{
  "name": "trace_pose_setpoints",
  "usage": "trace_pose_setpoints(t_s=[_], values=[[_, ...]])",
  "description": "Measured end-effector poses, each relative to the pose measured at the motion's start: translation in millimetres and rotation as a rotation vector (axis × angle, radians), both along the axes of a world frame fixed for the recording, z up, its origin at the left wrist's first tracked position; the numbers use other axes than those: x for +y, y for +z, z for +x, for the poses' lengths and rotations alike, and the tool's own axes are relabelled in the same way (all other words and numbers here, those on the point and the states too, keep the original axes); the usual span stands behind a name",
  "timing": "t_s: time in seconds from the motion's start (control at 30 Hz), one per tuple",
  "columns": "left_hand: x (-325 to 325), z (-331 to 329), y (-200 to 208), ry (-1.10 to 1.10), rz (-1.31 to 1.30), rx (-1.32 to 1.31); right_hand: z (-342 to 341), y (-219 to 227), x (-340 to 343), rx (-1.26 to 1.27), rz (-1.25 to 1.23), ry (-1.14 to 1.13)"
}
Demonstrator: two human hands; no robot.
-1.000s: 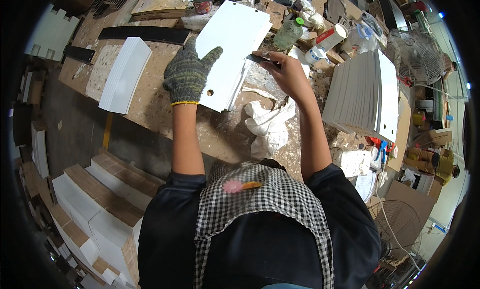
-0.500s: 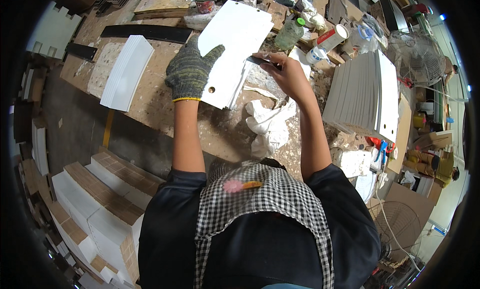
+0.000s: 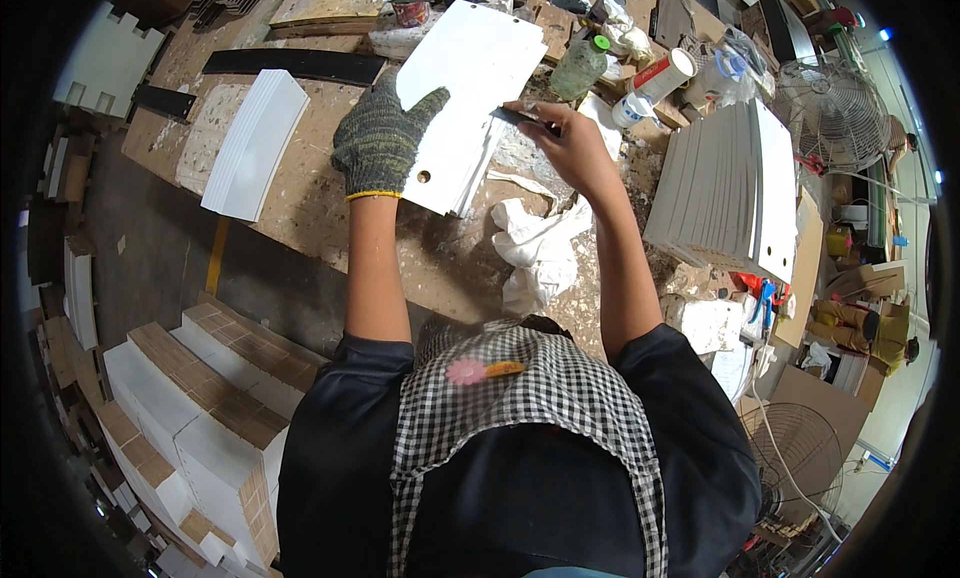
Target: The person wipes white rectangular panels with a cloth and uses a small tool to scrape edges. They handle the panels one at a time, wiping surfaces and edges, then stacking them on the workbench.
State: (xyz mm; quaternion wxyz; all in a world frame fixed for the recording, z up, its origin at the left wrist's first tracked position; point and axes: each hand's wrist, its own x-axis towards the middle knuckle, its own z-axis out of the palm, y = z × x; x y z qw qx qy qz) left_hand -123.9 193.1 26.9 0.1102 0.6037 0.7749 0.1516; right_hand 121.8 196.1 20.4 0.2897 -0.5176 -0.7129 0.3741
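Observation:
A white panel [image 3: 465, 73] with small round holes lies on top of a few similar ones on the worktable. My left hand [image 3: 382, 143], in a dark grey knitted glove with a yellow cuff, rests on the panel's left edge, its thumb spread out over the white face. My bare right hand [image 3: 572, 143] is closed around a thin dark flat tool [image 3: 520, 116], which looks like a scraper or blade. Its tip meets the panel's right edge; the exact kind of tool is too small to tell. Below my right hand lies a crumpled white cloth [image 3: 540, 243].
Stacked white boards stand left [image 3: 255, 143] and right [image 3: 720, 183]. A green-capped bottle [image 3: 580, 68], a white-and-red canister [image 3: 665, 73] and a black strip [image 3: 290, 66] lie around the panel. Boxes [image 3: 190, 408] fill the lower left; a fan [image 3: 835, 113] stands at right.
My right hand and the dark tool have shifted very slightly along the panel's right edge. My left hand stays in place on the panel.

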Motion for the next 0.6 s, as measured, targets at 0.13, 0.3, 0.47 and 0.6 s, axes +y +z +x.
trace_pose_setpoints(t_s=[0.13, 0.3, 0.47, 0.6], values=[[0.4, 0.4, -2.0, -0.007, 0.030, -0.040, -0.1, 6.1, -13.8, -0.015, -0.050, 0.044], [3.1, -3.0, -8.3, 0.000, 0.029, -0.052, -3.0, 9.1, -13.2, -0.050, -0.099, -0.052], [2.0, -1.9, -8.8, -0.014, 0.077, -0.036, 0.5, 0.8, -20.0, -0.096, -0.109, 0.015], [3.8, -1.6, -6.7, 0.007, 0.037, -0.026, -3.9, 20.4, -20.2, -0.111, -0.112, -0.034]])
